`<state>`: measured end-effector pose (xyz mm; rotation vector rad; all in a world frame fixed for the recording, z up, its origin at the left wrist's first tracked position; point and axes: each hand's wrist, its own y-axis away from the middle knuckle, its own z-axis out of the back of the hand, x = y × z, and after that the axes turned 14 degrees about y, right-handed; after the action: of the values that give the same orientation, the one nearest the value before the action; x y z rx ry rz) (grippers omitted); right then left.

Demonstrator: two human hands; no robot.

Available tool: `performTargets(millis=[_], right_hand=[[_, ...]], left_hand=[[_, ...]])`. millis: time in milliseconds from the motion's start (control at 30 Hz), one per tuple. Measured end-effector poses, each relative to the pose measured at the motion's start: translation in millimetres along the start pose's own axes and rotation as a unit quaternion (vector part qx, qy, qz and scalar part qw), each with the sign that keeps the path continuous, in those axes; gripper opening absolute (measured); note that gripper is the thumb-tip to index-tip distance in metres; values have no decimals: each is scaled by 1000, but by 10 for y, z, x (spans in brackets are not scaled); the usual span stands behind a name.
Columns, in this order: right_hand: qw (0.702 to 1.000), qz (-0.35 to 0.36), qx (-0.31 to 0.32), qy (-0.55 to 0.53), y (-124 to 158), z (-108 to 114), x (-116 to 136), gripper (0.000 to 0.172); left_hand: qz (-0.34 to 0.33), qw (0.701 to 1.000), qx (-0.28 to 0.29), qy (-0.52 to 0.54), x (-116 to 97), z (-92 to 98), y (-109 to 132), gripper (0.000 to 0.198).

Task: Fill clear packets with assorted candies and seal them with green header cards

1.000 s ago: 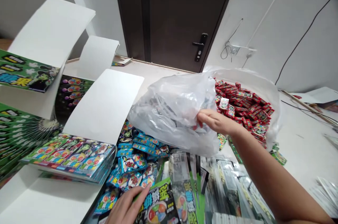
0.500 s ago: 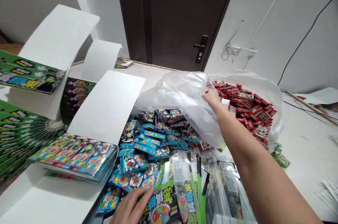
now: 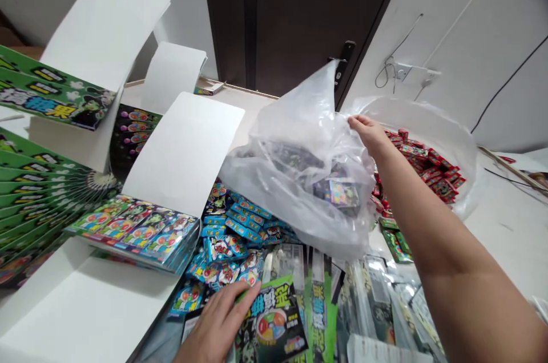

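My right hand (image 3: 368, 132) pinches the edge of a clear plastic bag (image 3: 295, 103) and holds it raised. Purple-black boxes (image 3: 338, 192) show blurred through the film. Partly under this bag lie blue candy boxes (image 3: 246, 217) in a loose pile. At the bottom, my left hand (image 3: 220, 317) is closed on the left edge of a black and green printed pouch (image 3: 272, 323); part of its grip is hidden. Other flat printed pouches (image 3: 319, 306) are spread beside it. Red boxes (image 3: 432, 172) lie behind my right forearm, in another open plastic bag (image 3: 466, 152).
On the left stand white-lidded display cartons (image 3: 184, 146), one with rows of printed packs (image 3: 137, 232). Fanned green cards (image 3: 47, 197) lie at far left. Green boxes (image 3: 396, 240) sit right of the raised bag. Behind the table are a dark door (image 3: 295, 20) and wall sockets (image 3: 402, 72).
My right hand has pulled the plastic bag's edge upward, so the film now stands up and covers the purple boxes. The left hand stays on the pouch. The view has shifted slightly.
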<state>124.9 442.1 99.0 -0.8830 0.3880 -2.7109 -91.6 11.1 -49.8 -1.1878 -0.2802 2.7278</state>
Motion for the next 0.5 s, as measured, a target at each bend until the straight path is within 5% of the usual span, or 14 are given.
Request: performTargets(millis=[100,200,267,367,433,500], right_hand=[[998,-36,-27,32,-182,39,15,33],[995,-10,-86,41,1,172,127,44],[991,93,-86,37,400,305,227,47],[965,238,13,109,1196,420,279,64],[961,233,-2,149,1614,385,198,90],[966,216,24,140,1787,295,42,82]], left_hand=[[18,1000,-4,-9,-73,-20,-35,93],[24,1000,-3,-10,-61,-48,-46,93],[10,1000,-6,-6,-7,-74,-39,94],[-4,1000,-6,-1,71,-103,-22,96],[2,1000,-1,0,88,-101,-16,96],[9,1000,5,-2,80,-81,-17,97]])
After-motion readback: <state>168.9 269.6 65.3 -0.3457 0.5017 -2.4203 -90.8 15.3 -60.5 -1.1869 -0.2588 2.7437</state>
